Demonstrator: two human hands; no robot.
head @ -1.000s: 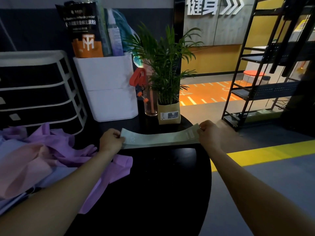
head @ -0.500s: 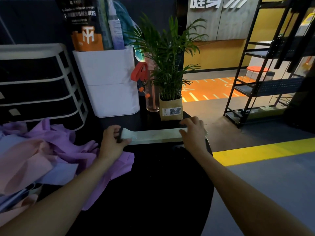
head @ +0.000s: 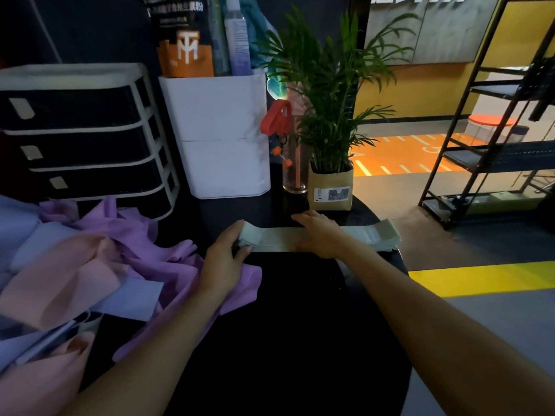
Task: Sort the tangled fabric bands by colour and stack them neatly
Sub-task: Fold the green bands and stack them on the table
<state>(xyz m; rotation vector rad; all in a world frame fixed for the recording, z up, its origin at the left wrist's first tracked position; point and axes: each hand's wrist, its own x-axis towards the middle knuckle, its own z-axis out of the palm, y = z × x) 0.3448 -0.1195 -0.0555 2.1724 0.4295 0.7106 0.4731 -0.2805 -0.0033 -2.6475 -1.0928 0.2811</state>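
Note:
A flat stack of pale green bands (head: 372, 237) lies across the far side of the round black table (head: 294, 325). My left hand (head: 225, 253) holds the stack's left end, fingers curled round its edge. My right hand (head: 318, 235) lies flat on the middle of the stack, fingers straight, pressing it down. A tangled heap of purple (head: 141, 238), pink (head: 60, 280) and pale lilac-blue bands (head: 129, 298) covers the table's left side, and a purple band reaches under my left wrist.
Behind the stack stand a potted palm in a brown paper bag (head: 330, 187), a glass (head: 295, 172), a white bin (head: 222, 139) and a drawer unit (head: 84, 136). The table edge falls away at right to a floor with a yellow stripe (head: 486, 279) and a black rack (head: 492, 130).
The green band went from stretched between both hands to lying on the stack. My right hand let go of its right end and slid left along the top to the middle.

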